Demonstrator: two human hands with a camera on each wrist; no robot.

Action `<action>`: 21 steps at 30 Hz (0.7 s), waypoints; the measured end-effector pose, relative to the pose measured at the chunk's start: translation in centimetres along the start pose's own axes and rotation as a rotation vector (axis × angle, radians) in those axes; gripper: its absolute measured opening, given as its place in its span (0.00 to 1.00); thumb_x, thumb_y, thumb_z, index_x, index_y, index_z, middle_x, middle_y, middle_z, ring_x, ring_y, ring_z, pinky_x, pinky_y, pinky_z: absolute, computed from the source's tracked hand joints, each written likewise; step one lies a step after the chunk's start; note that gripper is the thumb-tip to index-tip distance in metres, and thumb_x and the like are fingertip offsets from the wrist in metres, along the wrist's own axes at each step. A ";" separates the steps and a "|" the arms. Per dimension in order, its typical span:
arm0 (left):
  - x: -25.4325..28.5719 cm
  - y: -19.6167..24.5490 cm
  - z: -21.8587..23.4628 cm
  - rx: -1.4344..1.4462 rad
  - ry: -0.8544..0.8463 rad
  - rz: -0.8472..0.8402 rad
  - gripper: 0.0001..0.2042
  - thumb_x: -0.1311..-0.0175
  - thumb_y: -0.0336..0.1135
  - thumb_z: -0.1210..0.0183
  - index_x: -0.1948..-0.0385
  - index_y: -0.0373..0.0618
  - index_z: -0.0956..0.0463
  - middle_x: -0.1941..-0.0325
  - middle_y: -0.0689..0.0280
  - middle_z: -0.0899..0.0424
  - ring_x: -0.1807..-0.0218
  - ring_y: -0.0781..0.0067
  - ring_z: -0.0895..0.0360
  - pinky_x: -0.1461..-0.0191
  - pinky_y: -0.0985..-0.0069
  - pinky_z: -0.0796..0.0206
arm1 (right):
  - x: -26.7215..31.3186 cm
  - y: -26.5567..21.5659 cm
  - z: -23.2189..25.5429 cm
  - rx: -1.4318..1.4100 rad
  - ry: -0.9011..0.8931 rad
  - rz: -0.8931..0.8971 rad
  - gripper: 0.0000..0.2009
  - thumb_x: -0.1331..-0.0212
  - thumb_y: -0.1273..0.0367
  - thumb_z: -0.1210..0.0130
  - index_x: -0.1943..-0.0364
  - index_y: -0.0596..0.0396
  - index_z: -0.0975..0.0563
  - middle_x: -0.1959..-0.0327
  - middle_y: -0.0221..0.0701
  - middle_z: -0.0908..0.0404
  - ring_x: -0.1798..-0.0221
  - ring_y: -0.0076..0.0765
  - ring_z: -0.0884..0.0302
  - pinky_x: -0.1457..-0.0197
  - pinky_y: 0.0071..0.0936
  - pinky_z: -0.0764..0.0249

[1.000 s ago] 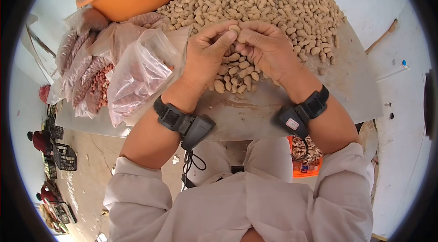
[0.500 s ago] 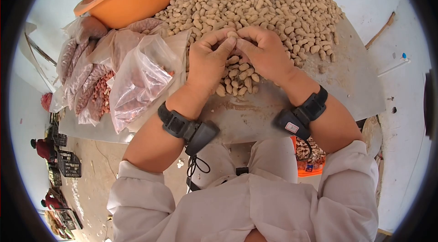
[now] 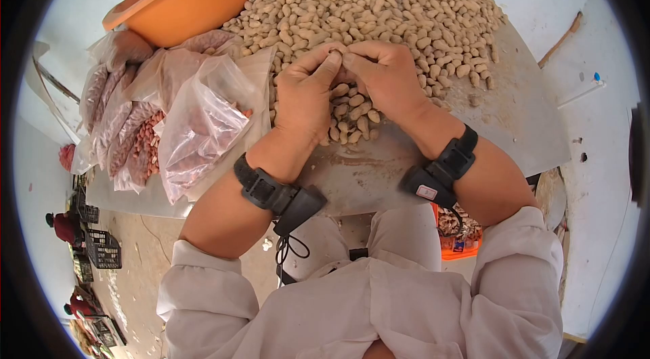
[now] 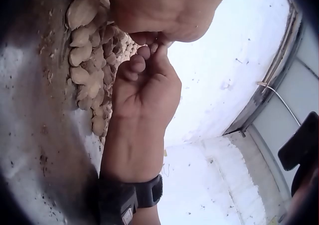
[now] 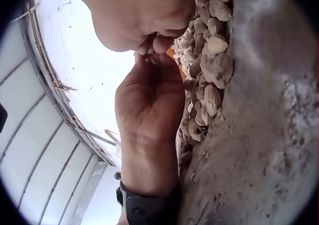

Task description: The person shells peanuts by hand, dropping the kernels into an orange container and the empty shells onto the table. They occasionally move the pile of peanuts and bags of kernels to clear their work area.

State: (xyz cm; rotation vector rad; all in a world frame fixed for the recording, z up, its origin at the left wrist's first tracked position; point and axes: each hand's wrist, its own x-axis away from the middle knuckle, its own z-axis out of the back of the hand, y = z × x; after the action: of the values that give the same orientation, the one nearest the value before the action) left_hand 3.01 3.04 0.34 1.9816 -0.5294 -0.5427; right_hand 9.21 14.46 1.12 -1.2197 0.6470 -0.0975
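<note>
In the head view, the left hand [image 3: 301, 98] pinches a small peanut [image 3: 335, 52] (mostly hidden by fingertips) above the tabletop [image 3: 365, 176]. The right hand [image 3: 389, 81] meets it with bent fingers; whether these also pinch, I cannot tell. Loose peanuts [image 3: 353, 114] lie toward the near edge. The left wrist view shows both hands close together. The right wrist view shows shells beside them.
</note>
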 end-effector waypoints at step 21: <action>-0.4 -0.1 0.3 -0.755 -0.089 -0.695 0.10 0.45 0.22 0.45 0.62 0.41 0.22 0.62 0.64 0.24 0.60 0.73 0.26 0.56 0.81 0.34 | -0.2 0.4 -0.6 -1.055 0.052 -0.525 0.10 0.36 0.67 0.60 0.67 0.55 0.28 0.75 0.27 0.30 0.78 0.22 0.35 0.79 0.17 0.41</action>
State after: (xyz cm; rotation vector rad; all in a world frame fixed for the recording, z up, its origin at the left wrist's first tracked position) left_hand 2.54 3.10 0.13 1.3623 0.3224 -1.0736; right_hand 8.65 14.14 0.72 -2.4002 0.3898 -0.2426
